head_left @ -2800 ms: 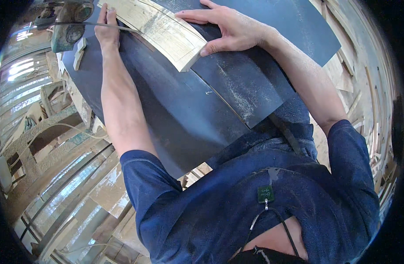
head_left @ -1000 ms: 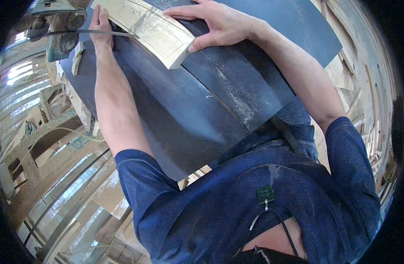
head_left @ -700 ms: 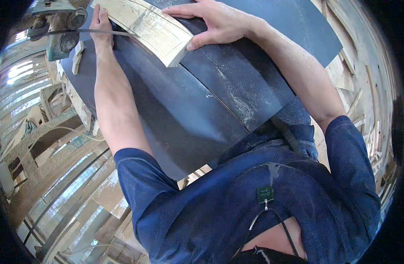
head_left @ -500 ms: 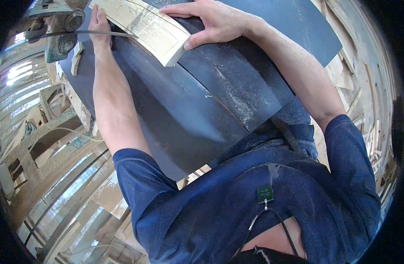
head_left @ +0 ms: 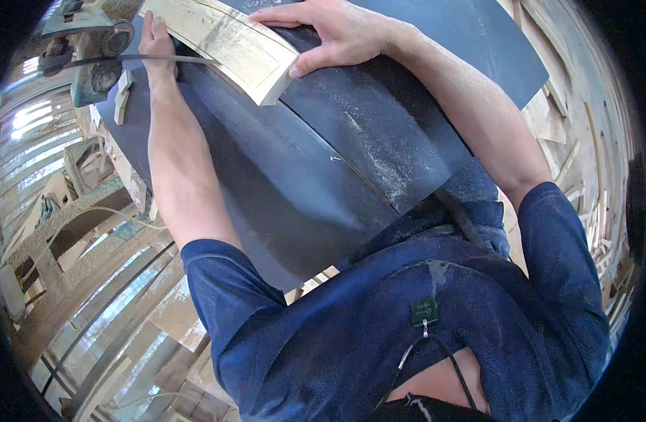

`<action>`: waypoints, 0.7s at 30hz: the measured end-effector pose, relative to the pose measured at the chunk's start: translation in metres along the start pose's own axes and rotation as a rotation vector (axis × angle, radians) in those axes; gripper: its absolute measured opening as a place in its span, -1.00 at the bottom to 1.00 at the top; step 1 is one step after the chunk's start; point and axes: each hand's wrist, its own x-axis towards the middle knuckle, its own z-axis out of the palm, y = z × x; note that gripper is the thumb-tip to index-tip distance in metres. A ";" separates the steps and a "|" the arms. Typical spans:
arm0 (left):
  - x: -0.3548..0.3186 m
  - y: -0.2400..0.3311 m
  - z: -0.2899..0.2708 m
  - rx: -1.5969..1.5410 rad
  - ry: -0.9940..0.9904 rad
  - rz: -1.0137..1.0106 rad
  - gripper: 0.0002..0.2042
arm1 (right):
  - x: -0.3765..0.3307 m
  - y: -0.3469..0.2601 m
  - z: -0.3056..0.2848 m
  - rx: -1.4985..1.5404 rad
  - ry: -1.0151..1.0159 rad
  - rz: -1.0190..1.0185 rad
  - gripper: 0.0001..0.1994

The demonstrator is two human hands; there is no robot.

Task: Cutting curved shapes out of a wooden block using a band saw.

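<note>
A curved pale wooden block with pencil lines and a dark smudged patch lies on the dark saw table. My left hand is pressed against the block's left side, fingers pointing away from me. My right hand grips the right side, with its thumb on the near right corner and its fingers reaching along the edge. A narrow band saw blade runs from the upper left and meets the block's left edge, passing close to my left wrist. Where the blade enters the wood cannot be made out fully.
Blade guide rollers on a metal bracket hang at the upper left. A small wood offcut lies at the table's left edge. A slot crosses the table, with sawdust beside it. Wood scraps lie on the right.
The wooden block has moved slightly to the left and away from me, with both hands moving along with it. The guide rollers and blade appear a little lower in the picture.
</note>
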 end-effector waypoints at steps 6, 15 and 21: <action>0.002 0.000 0.006 -0.110 0.015 -0.039 -0.39 | 0.005 0.008 0.005 -0.029 0.033 -0.026 0.08; 0.001 0.005 0.008 -0.131 0.013 -0.047 -0.41 | 0.006 0.000 -0.002 -0.006 -0.006 0.052 0.07; 0.007 -0.002 0.002 -0.034 0.009 -0.014 -0.40 | 0.009 0.004 0.002 -0.011 0.023 0.025 0.09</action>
